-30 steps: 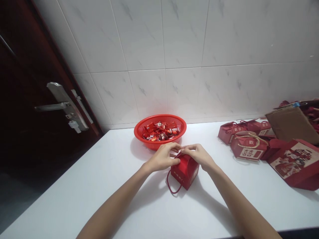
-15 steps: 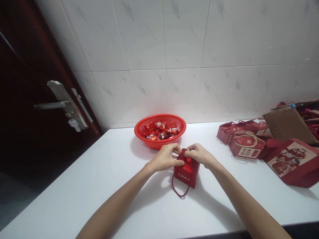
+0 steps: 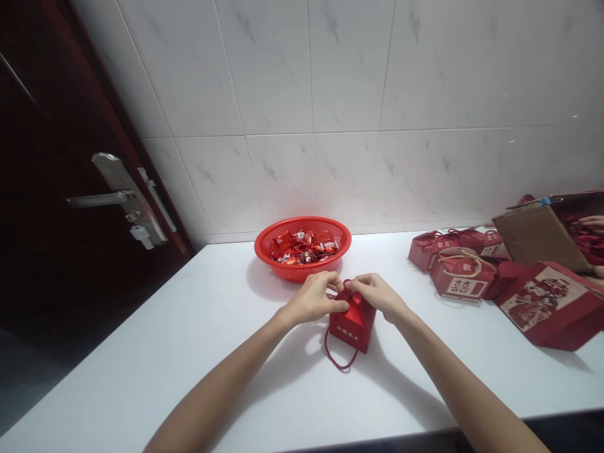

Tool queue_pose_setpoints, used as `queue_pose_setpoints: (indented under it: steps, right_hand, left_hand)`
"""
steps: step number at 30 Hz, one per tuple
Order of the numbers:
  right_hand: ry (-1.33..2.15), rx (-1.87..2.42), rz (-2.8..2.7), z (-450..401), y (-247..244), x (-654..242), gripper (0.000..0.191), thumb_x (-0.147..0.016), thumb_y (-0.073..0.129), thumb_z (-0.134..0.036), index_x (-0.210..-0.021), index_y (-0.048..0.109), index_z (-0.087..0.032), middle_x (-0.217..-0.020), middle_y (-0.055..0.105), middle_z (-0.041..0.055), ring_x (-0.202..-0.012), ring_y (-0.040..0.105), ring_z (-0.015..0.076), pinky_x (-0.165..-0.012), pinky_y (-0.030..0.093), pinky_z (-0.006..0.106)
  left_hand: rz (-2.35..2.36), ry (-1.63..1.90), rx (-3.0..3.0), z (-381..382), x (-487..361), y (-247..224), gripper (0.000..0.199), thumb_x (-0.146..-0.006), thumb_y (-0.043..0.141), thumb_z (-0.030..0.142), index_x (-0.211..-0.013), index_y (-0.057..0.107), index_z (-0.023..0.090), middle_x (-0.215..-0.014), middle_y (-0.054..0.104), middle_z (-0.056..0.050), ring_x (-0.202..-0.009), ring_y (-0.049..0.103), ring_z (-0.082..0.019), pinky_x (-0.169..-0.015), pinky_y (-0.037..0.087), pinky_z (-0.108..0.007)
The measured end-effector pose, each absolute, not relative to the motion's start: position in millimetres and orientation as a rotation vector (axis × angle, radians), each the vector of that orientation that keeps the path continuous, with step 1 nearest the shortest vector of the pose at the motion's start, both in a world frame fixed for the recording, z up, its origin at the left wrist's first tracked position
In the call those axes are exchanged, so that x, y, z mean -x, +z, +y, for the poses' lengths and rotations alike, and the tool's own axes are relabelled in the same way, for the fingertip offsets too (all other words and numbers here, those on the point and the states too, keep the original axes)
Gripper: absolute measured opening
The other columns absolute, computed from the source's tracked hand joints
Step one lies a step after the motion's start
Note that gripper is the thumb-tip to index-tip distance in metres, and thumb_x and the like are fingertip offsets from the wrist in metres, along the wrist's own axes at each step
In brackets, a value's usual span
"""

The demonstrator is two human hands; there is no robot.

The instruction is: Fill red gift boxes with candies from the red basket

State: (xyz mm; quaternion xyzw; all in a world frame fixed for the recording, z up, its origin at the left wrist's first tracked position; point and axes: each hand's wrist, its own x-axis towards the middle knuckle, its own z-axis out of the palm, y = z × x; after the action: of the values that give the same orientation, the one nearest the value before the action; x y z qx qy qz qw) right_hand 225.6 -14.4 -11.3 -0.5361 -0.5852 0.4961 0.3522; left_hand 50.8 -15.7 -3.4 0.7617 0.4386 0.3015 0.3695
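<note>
A small red gift box (image 3: 348, 328) with gold lettering stands upright on the white table (image 3: 189, 352). Its dark red cord handle (image 3: 340, 365) hangs down in front, onto the tabletop. My left hand (image 3: 317, 298) grips the upper left of the box, thumb on the front face and fingers behind. At the top flaps, my right hand (image 3: 376, 294) pinches from the right with thumb and fingers. Parts of the flaps are hidden by my fingers. Just behind the box sits a red plastic basket (image 3: 302, 272) with wrapped sweets (image 3: 306, 239) in it.
Several red gift boxes (image 3: 465, 277) stand at the right, and a larger printed one (image 3: 547, 308) lies tilted there. Behind them is an open cardboard carton (image 3: 538, 236). Another person's hand (image 3: 593, 222) shows at the right edge. A tiled wall backs the table; a door (image 3: 56, 264) is left.
My right fingers have shifted slightly at the top flaps of the box. Another person's hand has come into view by the carton. The view has turned slightly.
</note>
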Motion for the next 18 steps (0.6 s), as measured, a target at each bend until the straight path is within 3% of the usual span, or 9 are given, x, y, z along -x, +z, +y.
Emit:
queue_pose_setpoints:
  steps: [5, 18]
  right_hand:
    - [1.349, 1.363, -1.47, -13.1, -7.3, -228.9, 0.024, -0.072, 0.047, -0.029, -0.059, 0.064, -0.018, -0.069, 0.069, 0.0033, -0.066, 0.058, 0.0175, -0.063, 0.041, 0.026]
    - [1.287, 1.389, -1.555, -12.1, -13.1, -228.4, 0.017, -0.065, 0.051, -0.03, -0.055, 0.058, -0.018, -0.052, 0.053, -0.0022, -0.054, 0.046, 0.0124, -0.054, 0.032, 0.025]
  left_hand:
    - [1.14, 0.762, -1.95, -14.7, -50.8, -5.6, 0.021, -0.065, 0.076, 0.022, -0.076, 0.058, 0.017, -0.092, 0.067, -0.005, -0.091, 0.068, -0.024, -0.076, 0.057, -0.032]
    - [1.163, 0.75, -1.977, -14.0, -50.4, -8.0, 0.025, -0.066, 0.077, 0.026, -0.079, 0.058, 0.018, -0.099, 0.065, -0.006, -0.095, 0.067, -0.024, -0.08, 0.057, -0.034]
